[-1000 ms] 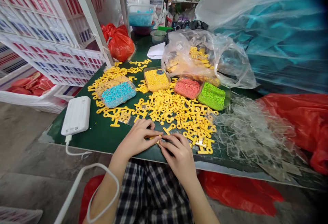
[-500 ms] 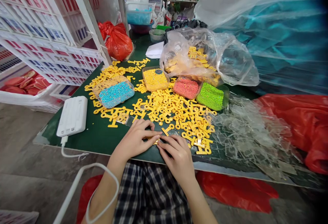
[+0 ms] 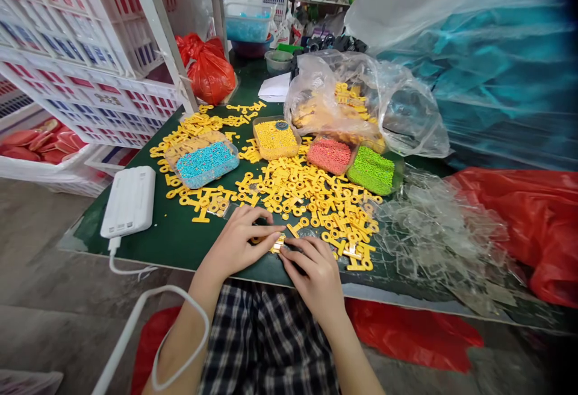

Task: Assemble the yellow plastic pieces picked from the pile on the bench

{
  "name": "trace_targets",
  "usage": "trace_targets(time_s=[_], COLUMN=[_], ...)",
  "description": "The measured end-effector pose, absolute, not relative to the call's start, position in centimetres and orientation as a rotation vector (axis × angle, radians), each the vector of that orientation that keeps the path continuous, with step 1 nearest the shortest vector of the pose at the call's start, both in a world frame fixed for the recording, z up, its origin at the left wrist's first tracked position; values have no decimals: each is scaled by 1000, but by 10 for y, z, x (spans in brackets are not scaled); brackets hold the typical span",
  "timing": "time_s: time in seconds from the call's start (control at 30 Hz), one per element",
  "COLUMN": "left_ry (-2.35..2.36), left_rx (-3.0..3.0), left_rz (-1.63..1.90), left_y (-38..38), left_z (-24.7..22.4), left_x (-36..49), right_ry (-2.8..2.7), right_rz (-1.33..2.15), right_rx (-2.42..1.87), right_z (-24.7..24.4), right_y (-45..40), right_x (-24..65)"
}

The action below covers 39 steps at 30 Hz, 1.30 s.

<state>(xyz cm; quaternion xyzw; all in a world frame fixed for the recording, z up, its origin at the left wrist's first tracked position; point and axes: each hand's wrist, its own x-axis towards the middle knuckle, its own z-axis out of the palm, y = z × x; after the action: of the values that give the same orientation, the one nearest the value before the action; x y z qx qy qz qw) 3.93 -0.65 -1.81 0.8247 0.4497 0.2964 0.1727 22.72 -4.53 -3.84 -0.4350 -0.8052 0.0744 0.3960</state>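
My left hand [image 3: 246,239] is closed over a small yellow plastic piece [image 3: 277,243] near the front edge of the green table [image 3: 180,232]. Thumb and fingers pinch it from the left. From the right, my right hand [image 3: 311,268] holds the same piece with its fingertips. Most of the piece is covered by my fingers. Just beyond my hands lies a heap of yellow T-shaped pieces with ring ends [image 3: 293,187]. Around the heap stand trays of blue beads [image 3: 208,163], yellow beads [image 3: 275,141], pink beads [image 3: 329,155] and green beads [image 3: 371,169].
A white power bank [image 3: 129,201] with a cable lies on the left. Clear plastic pieces [image 3: 442,238] are piled at the right, beside a red bag [image 3: 519,214]. A clear bag of yellow pieces [image 3: 334,103] sits behind the trays. White crates [image 3: 90,106] stand at the left.
My fingers have shifted slightly, and more of the yellow piece shows between my hands. The view has moved a little; the trays and heap look the same.
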Motion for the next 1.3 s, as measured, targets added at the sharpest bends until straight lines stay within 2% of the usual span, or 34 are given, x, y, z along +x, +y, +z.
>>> trace_targets(time_s=[0.23, 0.53, 0.9, 1.3], left_ry=[1272, 1371, 1273, 1284], left_rx=[2405, 2261, 2361, 2313], left_rz=[666, 986, 691, 802], left_y=[-8, -5, -8, -6], left_z=[-17, -20, -18, -17], left_x=[46, 34, 43, 38], right_ry=[-2035, -2030, -2048, -2035], right_rz=[189, 200, 191, 193], right_rx=[-1128, -1128, -1127, -1138], right_z=[-40, -39, -39, -38], right_y=[-47, -47, -47, -47], right_x=[226, 226, 227, 226])
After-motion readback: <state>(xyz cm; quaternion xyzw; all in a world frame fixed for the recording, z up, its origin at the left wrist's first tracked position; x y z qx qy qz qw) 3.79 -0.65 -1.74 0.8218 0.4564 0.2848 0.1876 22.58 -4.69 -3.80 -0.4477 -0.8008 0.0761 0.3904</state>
